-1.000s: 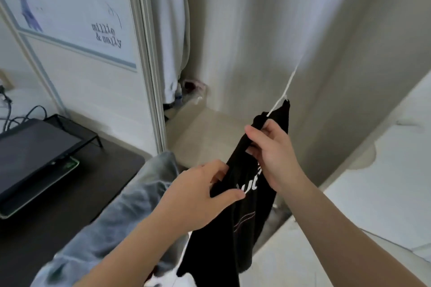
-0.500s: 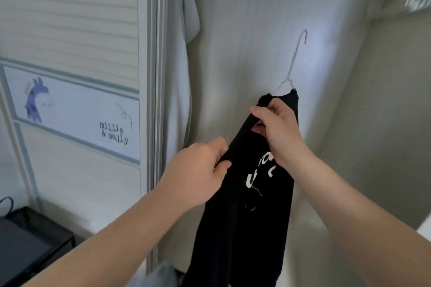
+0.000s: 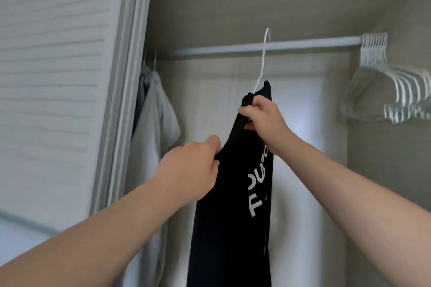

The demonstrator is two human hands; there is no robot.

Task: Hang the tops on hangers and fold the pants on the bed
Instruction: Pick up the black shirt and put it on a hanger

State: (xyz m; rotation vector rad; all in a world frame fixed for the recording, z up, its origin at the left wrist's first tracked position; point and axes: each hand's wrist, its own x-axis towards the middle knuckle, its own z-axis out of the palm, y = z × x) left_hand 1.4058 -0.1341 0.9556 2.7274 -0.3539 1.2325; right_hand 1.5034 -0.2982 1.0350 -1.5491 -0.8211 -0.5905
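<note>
A black top [image 3: 235,216] with white lettering hangs on a white hanger [image 3: 263,63], held up inside the closet. The hanger's hook reaches the level of the closet rod [image 3: 303,45] and crosses in front of it; whether it rests on the rod I cannot tell. My right hand [image 3: 263,121] grips the top's neck area just under the hook. My left hand [image 3: 193,170] pinches the black fabric at the shoulder edge, lower and to the left.
A grey top [image 3: 154,123] hangs at the closet's left end beside the louvred sliding door [image 3: 58,77]. Several empty white hangers [image 3: 396,86] are bunched at the rod's right end. The stretch of rod between them is bare.
The view has tilted up and the rod has come into sight. Both hands have lifted the black top and hanger higher, bringing the hook up to the rod.
</note>
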